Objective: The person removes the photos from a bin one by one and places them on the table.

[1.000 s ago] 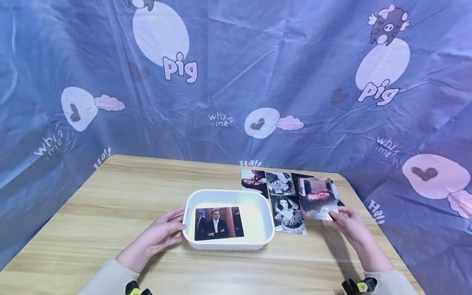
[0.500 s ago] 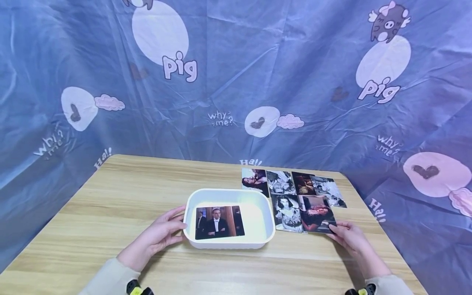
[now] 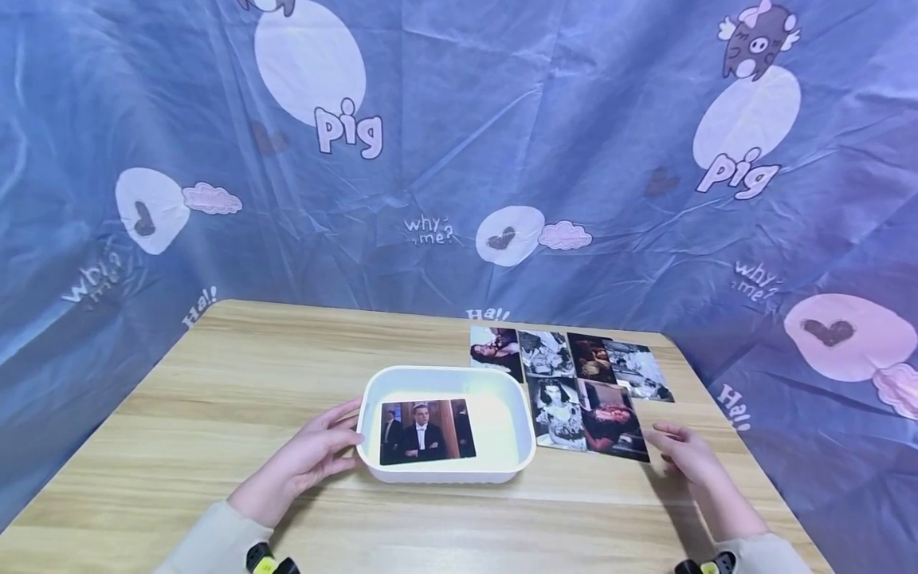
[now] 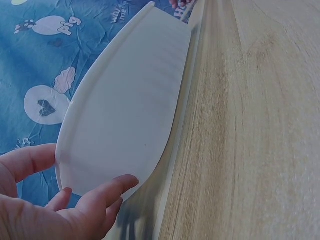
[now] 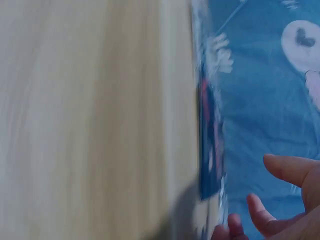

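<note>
A white rectangular box stands on the table. Inside it lies a colour photo of a person in a dark suit. My left hand rests against the box's left end, fingers spread and fairly straight; the left wrist view has these fingers at the end of the white wall. Right of the box, several photos lie flat. Nearest my right hand is a colour photo with red tones, tilted slightly. That hand is just off its front right corner, fingers loose and holding nothing. The right wrist view is blurred.
Beside the tilted photo lies a black-and-white portrait photo. Behind them run a colour photo, a black-and-white photo, a dark photo and another black-and-white photo. A blue printed curtain hangs behind the wooden table.
My right hand has lowered the colour photo onto the table beside the black-and-white portrait, let go and drawn slightly right. The left hand has stayed at the box.
</note>
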### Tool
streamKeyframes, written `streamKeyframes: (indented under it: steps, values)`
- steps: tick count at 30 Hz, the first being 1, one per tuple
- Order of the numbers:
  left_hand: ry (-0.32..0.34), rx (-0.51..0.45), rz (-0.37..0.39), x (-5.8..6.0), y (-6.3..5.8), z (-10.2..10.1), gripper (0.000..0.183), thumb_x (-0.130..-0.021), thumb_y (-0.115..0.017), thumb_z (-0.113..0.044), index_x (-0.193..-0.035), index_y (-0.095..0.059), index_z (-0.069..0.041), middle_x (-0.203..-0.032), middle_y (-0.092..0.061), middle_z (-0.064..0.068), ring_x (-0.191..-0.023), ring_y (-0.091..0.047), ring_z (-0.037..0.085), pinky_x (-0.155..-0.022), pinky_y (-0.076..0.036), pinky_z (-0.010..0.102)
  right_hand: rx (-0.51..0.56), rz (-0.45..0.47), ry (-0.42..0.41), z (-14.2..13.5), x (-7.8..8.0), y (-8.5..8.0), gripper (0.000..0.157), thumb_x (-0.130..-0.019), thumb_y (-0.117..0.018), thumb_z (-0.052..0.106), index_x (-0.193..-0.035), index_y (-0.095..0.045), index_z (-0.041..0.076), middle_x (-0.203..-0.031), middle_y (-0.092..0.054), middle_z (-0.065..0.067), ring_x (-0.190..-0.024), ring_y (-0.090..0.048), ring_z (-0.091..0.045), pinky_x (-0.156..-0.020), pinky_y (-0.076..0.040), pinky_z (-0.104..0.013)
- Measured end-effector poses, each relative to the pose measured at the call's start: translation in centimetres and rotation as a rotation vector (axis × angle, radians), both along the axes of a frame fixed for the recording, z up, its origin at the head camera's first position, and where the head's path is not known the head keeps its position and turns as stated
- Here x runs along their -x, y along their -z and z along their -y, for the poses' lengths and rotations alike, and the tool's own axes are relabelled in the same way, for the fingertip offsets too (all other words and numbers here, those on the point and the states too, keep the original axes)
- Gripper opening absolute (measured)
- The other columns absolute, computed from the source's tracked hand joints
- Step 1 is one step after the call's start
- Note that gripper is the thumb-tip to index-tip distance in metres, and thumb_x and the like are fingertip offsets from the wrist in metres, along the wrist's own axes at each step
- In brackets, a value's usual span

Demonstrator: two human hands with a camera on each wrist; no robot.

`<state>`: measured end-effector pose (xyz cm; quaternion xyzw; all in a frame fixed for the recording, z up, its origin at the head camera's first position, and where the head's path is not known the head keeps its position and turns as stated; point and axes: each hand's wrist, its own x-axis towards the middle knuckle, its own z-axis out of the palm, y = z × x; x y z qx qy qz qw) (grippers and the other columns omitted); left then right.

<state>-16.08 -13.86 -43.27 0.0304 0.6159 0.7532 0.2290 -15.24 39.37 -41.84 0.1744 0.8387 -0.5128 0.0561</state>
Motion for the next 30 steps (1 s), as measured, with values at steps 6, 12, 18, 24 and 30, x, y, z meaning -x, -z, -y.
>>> streamKeyframes:
  steps: [6,12,18,24,30]
  values:
    - [-0.012,-0.001,0.004,0.0,-0.2,0.1,0.081,-0.088,-0.057,-0.002,-0.153,-0.009,0.002,-0.156,-0.012,0.031,-0.129,-0.051,0.031,-0.098,-0.051,0.047,0.018,-0.053,-0.088,3.2,1.5,-1.9,0.073,-0.098,-0.051,0.024,-0.150,-0.012,-0.008,-0.155,-0.012,-0.036,-0.141,-0.028,-0.037,-0.118,-0.029,-0.037]
    - [-0.013,-0.022,0.008,0.0,-0.2,0.0,0.080,-0.088,-0.057,-0.001,-0.152,-0.009,0.002,-0.156,-0.012,0.032,-0.127,-0.053,0.030,-0.097,-0.052,0.046,0.010,-0.123,-0.220,6.9,3.8,-3.9,0.079,-0.097,-0.056,0.022,-0.154,-0.006,0.001,-0.158,-0.007,-0.030,-0.144,-0.013,-0.047,-0.119,-0.019,-0.058]
    - [-0.021,-0.032,0.018,-0.1,-0.2,-0.1,0.080,-0.088,-0.056,0.000,-0.152,-0.009,0.002,-0.155,-0.012,0.032,-0.128,-0.051,0.033,-0.097,-0.052,0.046,-0.098,-0.221,-0.385,11.8,5.7,-5.5,0.083,-0.092,-0.065,0.027,-0.155,-0.016,0.011,-0.159,-0.014,-0.026,-0.144,-0.014,-0.047,-0.115,-0.022,-0.063]
    - [-0.025,-0.032,0.023,-0.1,-0.2,-0.1,0.081,-0.087,-0.057,0.001,-0.152,-0.009,0.002,-0.155,-0.012,0.033,-0.130,-0.049,0.036,-0.097,-0.052,0.047,-0.144,-0.310,-0.606,16.6,6.6,-5.7,0.075,-0.086,-0.072,0.024,-0.150,-0.035,0.011,-0.156,-0.029,-0.019,-0.143,-0.025,-0.044,-0.114,-0.028,-0.061]
    - [-0.019,-0.031,0.021,0.1,-0.2,-0.1,0.081,-0.087,-0.057,0.001,-0.152,-0.009,0.003,-0.156,-0.012,0.032,-0.131,-0.047,0.037,-0.098,-0.051,0.047,-0.244,-0.316,-0.861,20.1,7.1,-4.5,0.067,-0.081,-0.077,0.021,-0.141,-0.049,0.007,-0.148,-0.044,-0.017,-0.135,-0.038,-0.044,-0.112,-0.035,-0.058]
